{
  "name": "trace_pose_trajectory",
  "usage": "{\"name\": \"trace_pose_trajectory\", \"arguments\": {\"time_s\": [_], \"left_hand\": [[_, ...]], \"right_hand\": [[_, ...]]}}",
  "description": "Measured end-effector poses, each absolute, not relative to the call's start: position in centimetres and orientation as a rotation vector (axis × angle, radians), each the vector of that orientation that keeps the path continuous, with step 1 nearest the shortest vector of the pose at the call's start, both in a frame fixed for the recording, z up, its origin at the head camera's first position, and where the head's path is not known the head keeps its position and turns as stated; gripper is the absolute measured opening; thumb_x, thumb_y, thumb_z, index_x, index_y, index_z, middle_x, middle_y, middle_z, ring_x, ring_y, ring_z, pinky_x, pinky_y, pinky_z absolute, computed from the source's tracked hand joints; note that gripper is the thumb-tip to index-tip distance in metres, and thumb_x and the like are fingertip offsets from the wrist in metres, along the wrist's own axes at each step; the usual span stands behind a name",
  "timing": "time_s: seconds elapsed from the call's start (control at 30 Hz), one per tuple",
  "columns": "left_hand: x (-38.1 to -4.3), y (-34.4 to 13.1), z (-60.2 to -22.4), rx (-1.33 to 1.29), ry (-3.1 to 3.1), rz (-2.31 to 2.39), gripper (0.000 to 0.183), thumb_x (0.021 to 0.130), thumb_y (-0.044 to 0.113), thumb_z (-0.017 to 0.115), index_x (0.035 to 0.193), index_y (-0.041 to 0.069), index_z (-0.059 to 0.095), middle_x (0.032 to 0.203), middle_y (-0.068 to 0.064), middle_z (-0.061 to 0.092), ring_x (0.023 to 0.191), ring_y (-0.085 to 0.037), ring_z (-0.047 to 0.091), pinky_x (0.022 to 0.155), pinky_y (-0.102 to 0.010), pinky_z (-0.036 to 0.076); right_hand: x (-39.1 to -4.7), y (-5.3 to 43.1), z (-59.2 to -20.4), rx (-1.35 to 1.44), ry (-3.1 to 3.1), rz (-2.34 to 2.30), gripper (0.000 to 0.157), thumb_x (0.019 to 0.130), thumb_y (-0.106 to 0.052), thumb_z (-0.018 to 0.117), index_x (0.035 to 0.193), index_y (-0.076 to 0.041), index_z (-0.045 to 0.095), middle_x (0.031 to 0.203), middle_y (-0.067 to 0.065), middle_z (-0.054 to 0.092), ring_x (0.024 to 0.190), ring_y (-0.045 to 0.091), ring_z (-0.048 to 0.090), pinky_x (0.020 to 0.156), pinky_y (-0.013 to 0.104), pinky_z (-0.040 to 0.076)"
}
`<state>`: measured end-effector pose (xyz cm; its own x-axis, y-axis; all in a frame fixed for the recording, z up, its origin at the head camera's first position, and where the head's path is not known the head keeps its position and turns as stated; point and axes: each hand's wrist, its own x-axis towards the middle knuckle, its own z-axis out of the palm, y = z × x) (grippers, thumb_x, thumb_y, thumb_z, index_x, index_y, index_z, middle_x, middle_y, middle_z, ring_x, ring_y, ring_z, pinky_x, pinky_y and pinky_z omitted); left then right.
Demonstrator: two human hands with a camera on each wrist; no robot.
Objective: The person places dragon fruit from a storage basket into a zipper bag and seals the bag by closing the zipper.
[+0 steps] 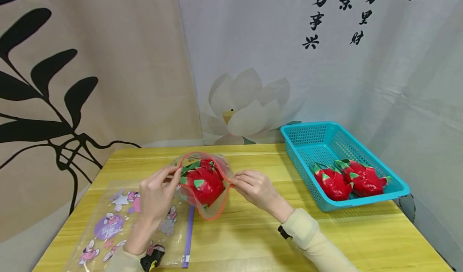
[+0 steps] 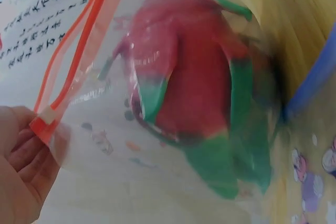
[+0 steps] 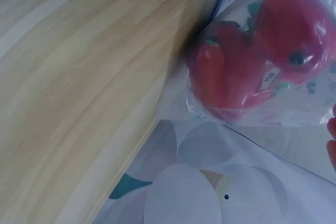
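A clear zip bag (image 1: 209, 214) with an orange-red zip edge is held with its mouth open toward the head camera. Inside it lie red dragon fruits (image 1: 207, 185) with green leaf tips; two of these dragon fruits (image 3: 228, 72) show through the plastic in the right wrist view. My left hand (image 1: 158, 191) pinches the left end of the bag's rim, by the slider (image 2: 48, 116) in the left wrist view. On the opposite side my right hand (image 1: 257, 189) pinches the rim between thumb and fingers. In the right wrist view only fingertips (image 3: 332, 129) appear at the right edge.
Under my left forearm a larger printed bag (image 1: 113, 225) with a purple zip edge lies flat on the wooden table (image 1: 260, 240). A blue plastic basket (image 1: 304, 179) stands at the right, with two dragon fruits (image 1: 365, 179) in its near end. A curtain (image 1: 246, 43) hangs behind.
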<state>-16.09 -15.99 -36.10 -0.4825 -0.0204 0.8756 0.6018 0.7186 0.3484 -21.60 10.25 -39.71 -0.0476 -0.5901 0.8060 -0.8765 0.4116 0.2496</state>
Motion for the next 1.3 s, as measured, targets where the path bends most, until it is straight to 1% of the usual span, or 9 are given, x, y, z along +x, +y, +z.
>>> {"name": "trace_pose_trajectory", "arguments": {"time_s": [0.17,0.33,0.5,0.6,0.7,0.8,0.97,1.07,1.3], "left_hand": [[-16.0,-16.8,-36.7,-0.512,-1.986,-0.754,0.012,0.07,-0.006,0.072,0.079,-0.001,0.069,0.073,-0.011,0.07,0.055,-0.02,0.064,0.052,-0.022,0.052],[-15.2,-17.5,-37.9,-0.595,-2.08,-0.678,0.019,0.07,-0.004,0.072,0.089,-0.002,0.067,0.081,-0.012,0.071,0.064,-0.021,0.067,0.054,-0.025,0.054],[-13.9,-17.9,-39.4,-0.744,-2.229,-0.635,0.051,0.071,0.03,0.076,0.109,0.0,0.062,0.103,-0.015,0.068,0.085,-0.028,0.068,0.066,-0.03,0.056],[-13.6,-18.3,-39.7,-0.814,-2.208,-0.501,0.056,0.08,0.047,0.061,0.114,0.002,0.061,0.109,-0.014,0.066,0.094,-0.03,0.066,0.074,-0.039,0.055],[-13.6,-18.8,-39.6,-0.845,-2.113,-0.375,0.05,0.094,0.042,0.038,0.11,0.003,0.065,0.105,-0.012,0.069,0.091,-0.027,0.067,0.076,-0.042,0.053],[-13.8,-19.2,-39.4,-0.845,-2.018,-0.269,0.046,0.099,0.032,0.031,0.104,0.004,0.068,0.098,-0.01,0.071,0.084,-0.024,0.068,0.075,-0.04,0.05],[-14.2,-19.7,-39.2,-0.794,-1.966,-0.153,0.043,0.101,0.02,0.029,0.101,0.004,0.069,0.092,-0.011,0.072,0.079,-0.025,0.069,0.076,-0.039,0.05],[-14.7,-19.8,-39.0,-0.763,-1.924,-0.17,0.042,0.1,0.016,0.03,0.098,0.003,0.069,0.09,-0.013,0.071,0.076,-0.027,0.068,0.073,-0.041,0.051],[-16.9,-20.3,-38.0,-0.654,-1.835,-0.247,0.031,0.096,0.019,0.045,0.09,0.001,0.069,0.083,-0.015,0.071,0.068,-0.032,0.067,0.064,-0.043,0.052]], "right_hand": [[-21.7,9.8,-39.5,1.225,-1.799,0.52,0.012,0.074,-0.01,0.075,0.086,-0.009,0.072,0.079,0.001,0.07,0.073,0.01,0.066,0.068,0.02,0.054],[-21.7,9.2,-39.3,1.134,-1.861,0.618,0.011,0.071,-0.005,0.075,0.08,-0.009,0.071,0.072,-0.001,0.07,0.064,0.007,0.065,0.06,0.015,0.052],[-21.7,9.0,-39.3,1.102,-1.889,0.673,0.01,0.07,-0.002,0.074,0.078,-0.008,0.07,0.071,0.001,0.07,0.062,0.008,0.065,0.057,0.014,0.051],[-21.8,9.2,-39.3,1.098,-1.891,0.686,0.01,0.071,-0.001,0.074,0.077,-0.007,0.07,0.071,0.001,0.07,0.061,0.008,0.065,0.057,0.014,0.051],[-22.1,9.6,-39.3,1.097,-1.866,0.664,0.009,0.071,-0.002,0.074,0.077,-0.008,0.07,0.069,0.0,0.069,0.06,0.008,0.064,0.056,0.016,0.051],[-22.5,10.0,-39.3,1.099,-1.8,0.618,0.005,0.074,-0.006,0.073,0.079,-0.008,0.072,0.07,0.001,0.069,0.061,0.01,0.065,0.056,0.018,0.052],[-23.3,10.6,-39.5,1.085,-1.67,0.553,0.011,0.084,-0.012,0.065,0.084,-0.004,0.073,0.076,0.006,0.071,0.065,0.015,0.067,0.06,0.024,0.055],[-23.9,10.9,-39.6,1.047,-1.631,0.539,0.013,0.086,-0.011,0.063,0.085,-0.002,0.073,0.078,0.008,0.071,0.066,0.018,0.067,0.061,0.026,0.056],[-26.0,11.7,-38.8,0.903,-1.648,0.583,0.007,0.075,-0.003,0.072,0.082,-0.001,0.073,0.076,0.009,0.071,0.065,0.021,0.067,0.059,0.03,0.055]]}}
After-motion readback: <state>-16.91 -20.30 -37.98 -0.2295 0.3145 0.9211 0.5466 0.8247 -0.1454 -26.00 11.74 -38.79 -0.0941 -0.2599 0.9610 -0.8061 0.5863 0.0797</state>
